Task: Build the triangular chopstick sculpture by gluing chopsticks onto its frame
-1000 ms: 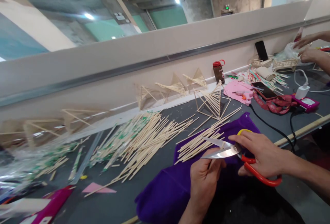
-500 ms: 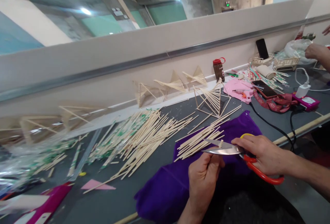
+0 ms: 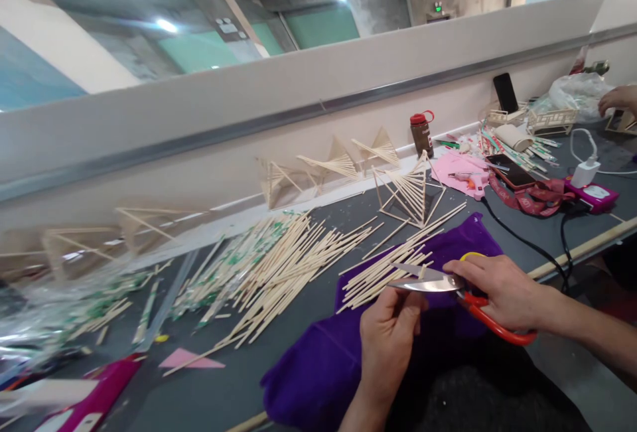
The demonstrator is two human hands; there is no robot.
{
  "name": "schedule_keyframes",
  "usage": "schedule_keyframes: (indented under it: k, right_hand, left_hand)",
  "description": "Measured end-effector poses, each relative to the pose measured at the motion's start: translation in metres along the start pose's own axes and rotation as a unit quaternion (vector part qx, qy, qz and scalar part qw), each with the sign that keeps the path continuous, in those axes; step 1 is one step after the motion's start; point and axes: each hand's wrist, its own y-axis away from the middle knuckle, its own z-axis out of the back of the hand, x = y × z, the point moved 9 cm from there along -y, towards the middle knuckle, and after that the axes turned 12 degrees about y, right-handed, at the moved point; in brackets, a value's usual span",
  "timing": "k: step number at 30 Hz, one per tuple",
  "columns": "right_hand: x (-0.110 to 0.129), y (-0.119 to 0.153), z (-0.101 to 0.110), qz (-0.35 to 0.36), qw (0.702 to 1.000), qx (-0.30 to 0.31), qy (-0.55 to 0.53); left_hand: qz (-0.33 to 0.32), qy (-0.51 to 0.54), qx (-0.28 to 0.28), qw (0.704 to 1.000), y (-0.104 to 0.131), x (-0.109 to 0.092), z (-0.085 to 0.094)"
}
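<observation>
My right hand [image 3: 502, 289] grips the red-handled scissors [image 3: 432, 283], fingers wrapped round the handles. The blades point left and stand slightly apart. Below them my left hand [image 3: 388, 336] pinches a thin wooden stick [image 3: 423, 271], whose short end pokes up between the blades; the rest is hidden by the fingers. Just beyond the blades, several cut sticks [image 3: 371, 284] lie on a purple cloth [image 3: 313, 365]. A larger heap of wooden sticks [image 3: 283, 273] spreads over the dark table to the left.
Stick-built frames [image 3: 405, 193] stand along the wall, near a red-capped bottle [image 3: 422, 135]. A glue gun [image 3: 470, 181] lies on pink paper, its cord running to a magenta power strip [image 3: 592, 193]. At far right is a co-worker's hand [image 3: 620, 99].
Both my hands and the scissors have shifted slightly up and left, the stick end still between the blades. The co-worker's hand at far right has moved, and a wooden frame now shows beneath it.
</observation>
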Motion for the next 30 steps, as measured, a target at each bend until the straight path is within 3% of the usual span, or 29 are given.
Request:
schedule_keyframes:
  k: [10,15,21,30]
  right_hand:
    - [0.002,0.003,0.009,-0.033,0.997,0.046,-0.043]
    - [0.004,0.005,0.006,-0.004,0.999,0.037,-0.035]
    - [0.002,0.008,0.003,0.024,1.000,0.011,-0.012]
    - [-0.002,0.005,0.000,0.011,0.999,0.006,0.034]
  left_hand:
    - [-0.003,-0.020,0.044,0.999,0.004,0.002,-0.005]
    - [-0.004,-0.017,0.073,0.997,0.005,0.005,-0.009]
    - [-0.002,-0.013,0.061,0.998,0.008,0.007,-0.010]
    - [0.026,-0.004,0.031,0.999,0.002,0.008,-0.009]
